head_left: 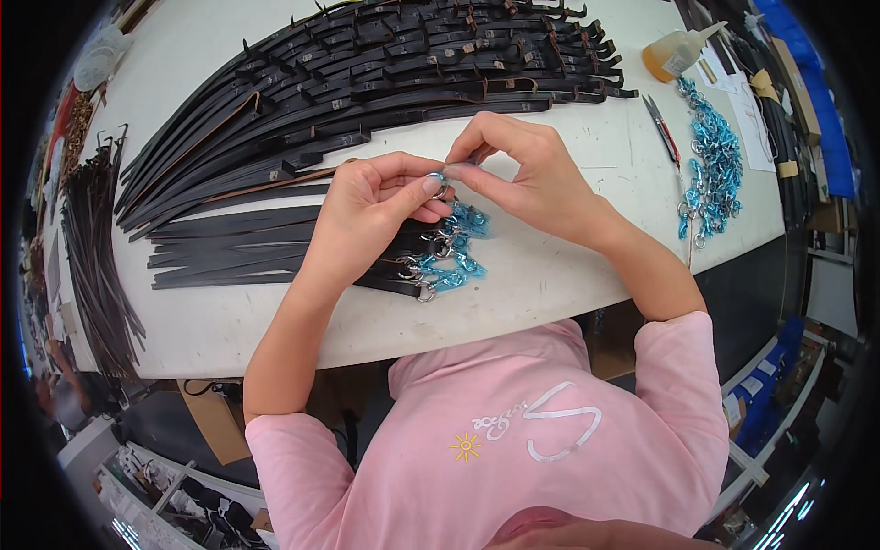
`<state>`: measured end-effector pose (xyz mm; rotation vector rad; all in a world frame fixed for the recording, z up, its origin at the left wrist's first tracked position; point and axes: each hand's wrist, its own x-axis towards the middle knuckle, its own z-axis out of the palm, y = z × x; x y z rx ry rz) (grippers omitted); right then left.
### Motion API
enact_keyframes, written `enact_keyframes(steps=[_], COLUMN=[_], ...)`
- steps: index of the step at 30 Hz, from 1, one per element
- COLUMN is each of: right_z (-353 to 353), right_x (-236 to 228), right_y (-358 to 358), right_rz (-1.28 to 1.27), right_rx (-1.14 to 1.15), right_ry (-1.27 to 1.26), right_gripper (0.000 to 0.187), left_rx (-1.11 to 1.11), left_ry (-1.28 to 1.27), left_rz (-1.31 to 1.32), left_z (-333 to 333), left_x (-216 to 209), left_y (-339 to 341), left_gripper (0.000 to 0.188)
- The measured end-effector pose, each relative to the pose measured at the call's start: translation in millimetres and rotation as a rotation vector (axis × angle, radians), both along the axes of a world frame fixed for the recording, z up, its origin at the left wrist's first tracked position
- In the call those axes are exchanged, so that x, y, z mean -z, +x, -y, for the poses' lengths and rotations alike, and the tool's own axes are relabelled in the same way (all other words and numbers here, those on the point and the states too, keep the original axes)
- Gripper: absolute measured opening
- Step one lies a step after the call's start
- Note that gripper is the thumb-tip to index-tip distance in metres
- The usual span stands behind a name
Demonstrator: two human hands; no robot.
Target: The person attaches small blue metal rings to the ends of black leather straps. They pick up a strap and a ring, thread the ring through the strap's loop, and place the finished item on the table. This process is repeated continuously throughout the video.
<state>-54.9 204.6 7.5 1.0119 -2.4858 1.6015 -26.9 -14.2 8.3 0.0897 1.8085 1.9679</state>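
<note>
Over the middle of the table my left hand (pixel 371 197) is closed, its thumb and fingers pinching a silvery metal ring (pixel 440 191) with a bit of blue wrap on it. My right hand (pixel 527 170) meets it from the right, thumb and forefinger pressed together at the ring's upper edge. Whatever lies between those right fingertips is too small to make out. Just below the hands, several black straps (pixel 247 243) lie side by side. Metal clasps in blue film (pixel 445 270) sit at their right ends.
Long rows of black straps (pixel 394 78) cover the far side of the table (pixel 587 266). Loose straps (pixel 92 238) hang over its left edge. To the right are a pile of blue-wrapped clasps (pixel 715 156), red-handled scissors (pixel 665 133) and a bottle of amber liquid (pixel 674 57).
</note>
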Motion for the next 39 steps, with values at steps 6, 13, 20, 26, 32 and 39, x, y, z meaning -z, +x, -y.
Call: enact_keyframes(steps=[6, 13, 20, 26, 32, 39], right_z=[0, -1, -2, -6, -15, -26], right_x=[-2, 0, -4, 2, 3, -6], right_y=[-1, 2, 1, -3, -10, -19], right_rz=[0.1, 0.233, 0.367, 0.42, 0.751, 0.611], right_rx=[0.057, 0.063, 0.065, 0.043, -0.042, 0.099], right_ry=[-0.019, -0.06, -0.039, -0.023, -0.137, -0.079], right_gripper=[0.013, 0.01, 0.013, 0.017, 0.019, 0.013], left_rx=[-0.11, -0.176, -0.154, -0.079, 0.001, -0.129], left_ry=[0.054, -0.072, -0.2, -0.475, -0.673, -0.466], left_rz=[0.038, -0.112, -0.214, -0.646, -1.362, -0.959], left_z=[-5, -13, -17, -17, -14, -9], left_x=[-5, 1, -3, 3, 0, -6], left_y=[1, 6, 9, 13, 10, 7], left_gripper=[0.024, 0.023, 0.014, 0.012, 0.019, 0.017])
